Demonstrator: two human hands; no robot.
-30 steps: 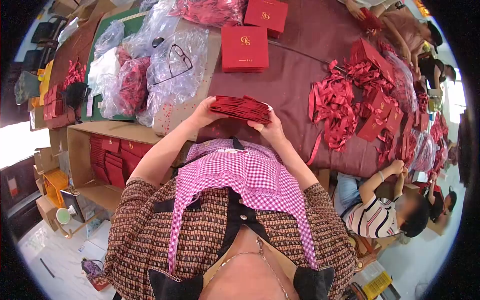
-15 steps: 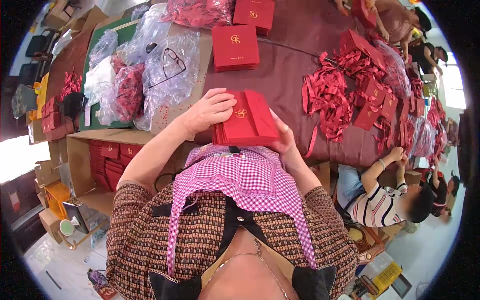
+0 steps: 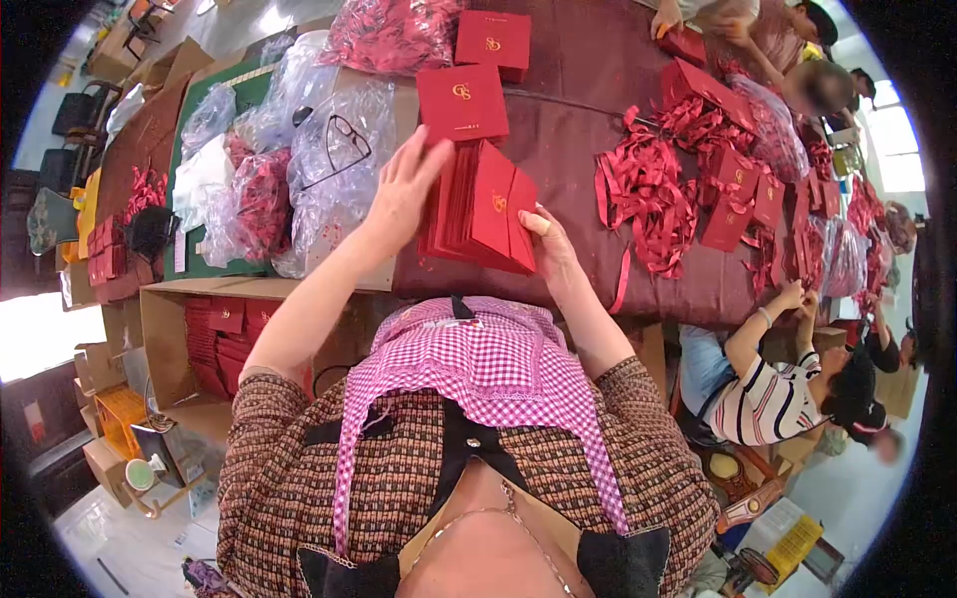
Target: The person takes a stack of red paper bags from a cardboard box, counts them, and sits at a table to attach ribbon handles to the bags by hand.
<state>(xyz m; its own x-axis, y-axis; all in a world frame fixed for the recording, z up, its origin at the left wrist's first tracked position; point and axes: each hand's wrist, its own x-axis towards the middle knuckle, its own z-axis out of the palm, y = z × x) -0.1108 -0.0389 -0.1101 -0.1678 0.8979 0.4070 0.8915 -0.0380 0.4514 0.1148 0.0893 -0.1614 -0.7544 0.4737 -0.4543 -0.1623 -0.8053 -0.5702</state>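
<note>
A thick stack of red envelopes with gold lettering stands tilted on its edge at the table's front, its layers fanned on the left side. My right hand grips its right edge, thumb on the front face and fingers mostly hidden. To the left, my left hand is raised with fingers stretched out and slightly blurred, holding nothing. Just beyond the stack lies a neat pile of red envelopes with a gold logo. Behind that pile sits another red pile.
Plastic bags with eyeglasses on them lie left. Red ribbons are heaped at right. An open carton of red envelopes stands by my left arm. A co-worker in a striped shirt sits at right; others work beyond.
My left hand has come off the front of the stack and moved up and left. The stack has tipped from lying flatter onto its edge, held in my right hand.
</note>
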